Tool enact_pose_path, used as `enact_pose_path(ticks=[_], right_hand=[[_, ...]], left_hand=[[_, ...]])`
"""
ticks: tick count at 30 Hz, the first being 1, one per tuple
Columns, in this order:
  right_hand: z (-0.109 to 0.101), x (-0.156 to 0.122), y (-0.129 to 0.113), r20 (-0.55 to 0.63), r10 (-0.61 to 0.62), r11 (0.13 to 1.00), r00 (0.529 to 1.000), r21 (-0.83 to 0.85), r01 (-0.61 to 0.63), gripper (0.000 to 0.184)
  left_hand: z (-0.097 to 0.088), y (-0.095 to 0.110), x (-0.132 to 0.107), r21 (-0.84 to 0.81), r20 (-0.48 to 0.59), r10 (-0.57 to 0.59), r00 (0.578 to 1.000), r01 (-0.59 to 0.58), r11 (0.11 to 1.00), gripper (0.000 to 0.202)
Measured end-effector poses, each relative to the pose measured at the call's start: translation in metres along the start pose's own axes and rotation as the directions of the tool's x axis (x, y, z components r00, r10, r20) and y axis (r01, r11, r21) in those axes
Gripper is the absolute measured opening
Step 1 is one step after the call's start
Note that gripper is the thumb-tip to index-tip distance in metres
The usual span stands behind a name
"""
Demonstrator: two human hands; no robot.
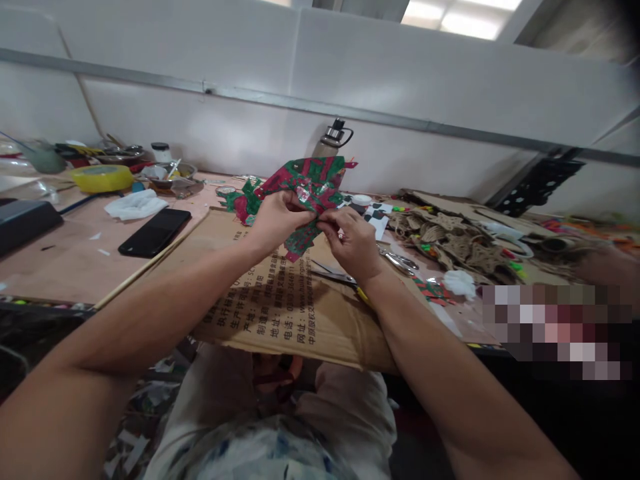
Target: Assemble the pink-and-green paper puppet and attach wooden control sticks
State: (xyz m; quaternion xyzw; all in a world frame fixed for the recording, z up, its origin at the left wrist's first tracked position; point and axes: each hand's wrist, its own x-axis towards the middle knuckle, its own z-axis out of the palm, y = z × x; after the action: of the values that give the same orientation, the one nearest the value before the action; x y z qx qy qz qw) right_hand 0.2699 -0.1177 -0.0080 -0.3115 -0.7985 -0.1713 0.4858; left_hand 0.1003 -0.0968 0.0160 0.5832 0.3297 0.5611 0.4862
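A painted craft piece in green and magenta (325, 175), with glossy patches and pointed edges, is held up above a printed cardboard sheet (225, 243). My left hand (280, 220) is closed on its near side, thumb pointing right. From the right, my right hand (350, 241) pinches at the piece's lower middle, its fingertips almost meeting my left thumb. Whether anything small sits between those fingertips I cannot make out. Beneath my right hand lie scissors with a yellow handle (365, 295), partly hidden by the wrist.
A black phone (155, 233), white tissue (137, 204) and yellow tape roll (103, 179) lie at left. Behind the piece stands a bottle (330, 140). Metal scissors (397, 259) and a heap of brown cord-like material (460, 243) are at right, near another person's blurred arm (607, 270).
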Motion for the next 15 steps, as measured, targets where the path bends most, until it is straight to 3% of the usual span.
enact_pose_path(ticks=[8,15], right_hand=[[0.0037,-0.0002,0.001,-0.039,0.125,0.969,0.991,0.219,-0.113,0.011],[0.0011,0.001,-0.0014,-0.043,0.141,0.972,0.989,0.195,-0.13,0.013]], left_hand=[[0.0004,0.0015,0.0005,-0.159,0.143,-0.136,0.98,0.159,0.974,0.02],[0.0074,-0.0038,-0.0017,-0.224,0.111,-0.056,0.992,0.08,0.971,0.024]])
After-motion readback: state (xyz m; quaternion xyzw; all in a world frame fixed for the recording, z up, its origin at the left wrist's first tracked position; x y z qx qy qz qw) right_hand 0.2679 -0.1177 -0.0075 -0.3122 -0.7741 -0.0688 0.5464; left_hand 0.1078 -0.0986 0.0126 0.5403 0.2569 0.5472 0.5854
